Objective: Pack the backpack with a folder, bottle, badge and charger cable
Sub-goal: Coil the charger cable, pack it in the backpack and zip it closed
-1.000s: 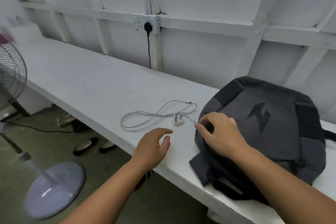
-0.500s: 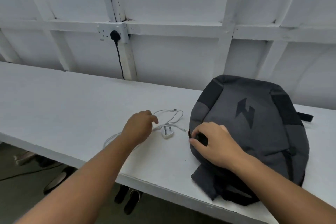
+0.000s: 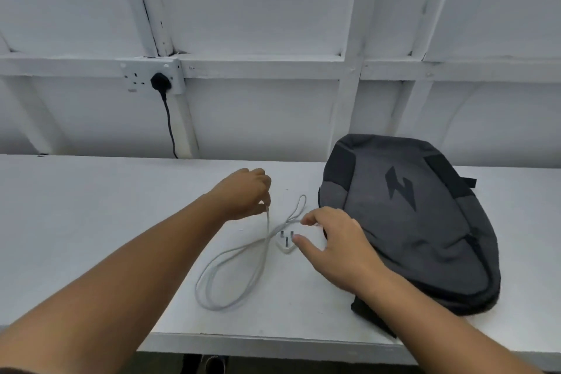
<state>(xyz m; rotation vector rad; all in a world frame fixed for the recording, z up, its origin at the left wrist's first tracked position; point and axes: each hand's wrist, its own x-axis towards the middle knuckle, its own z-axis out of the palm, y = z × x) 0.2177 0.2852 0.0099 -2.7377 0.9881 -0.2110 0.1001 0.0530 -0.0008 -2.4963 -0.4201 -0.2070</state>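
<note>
**Loose cable could snag while being gathered**

The left hand (image 3: 243, 194) pinches the cable (image 3: 236, 267) and lifts one strand; the rest lies in loose loops on the bench below and between the hands. The right hand (image 3: 331, 246), fingers spread, hovers at the plug (image 3: 286, 241), nothing gripped. The backpack (image 3: 409, 222) lies flat just right of that hand.

Risks, as I judge them: lifting by one strand may drag the plug off the edge or tangle the loops, and the bag looks closed.

The bench (image 3: 91, 222) is plain white, against a white panelled wall with a socket (image 3: 153, 76) beyond the left hand.
</note>
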